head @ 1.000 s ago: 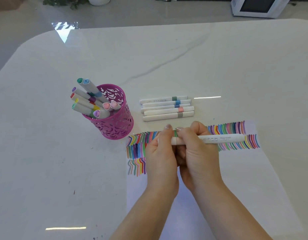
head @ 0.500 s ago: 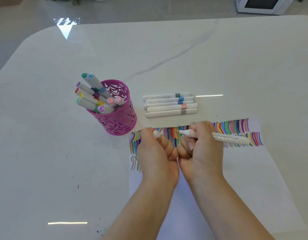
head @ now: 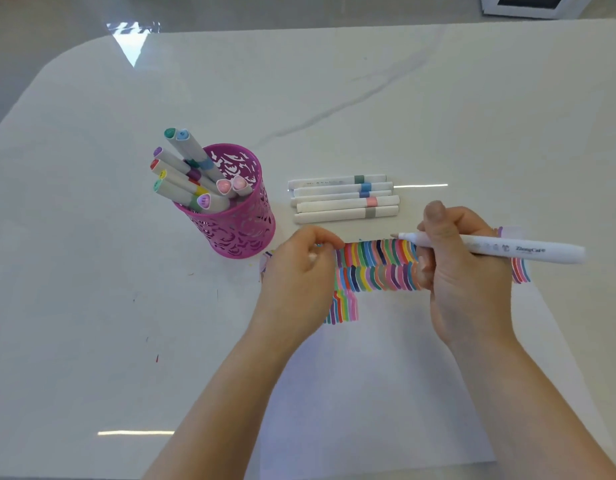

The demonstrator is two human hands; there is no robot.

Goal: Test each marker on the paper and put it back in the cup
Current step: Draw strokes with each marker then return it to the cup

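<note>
Over the paper [head: 386, 393], an uncapped marker [head: 490, 247] is gripped in the right hand [head: 469, 271]. Its long axis lies left-right, tip pointing left above the coloured strokes [head: 376, 268]. The left hand [head: 299, 275] is clenched, probably around the cap, though that is hidden. Next stroke likely falls on bare paper just below, nearest the right hand. The cup [head: 237, 216] stands to the left, five markers [head: 344, 199] beyond.

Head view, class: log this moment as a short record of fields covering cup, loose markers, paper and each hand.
cup: pink cup, upright, holding capped markers
loose markers: five lying side by side behind the paper
paper: white sheet, coloured strokes along the far edge
right hand: holds an uncapped marker, tip pointing left
left hand: closed, contents hidden
</note>
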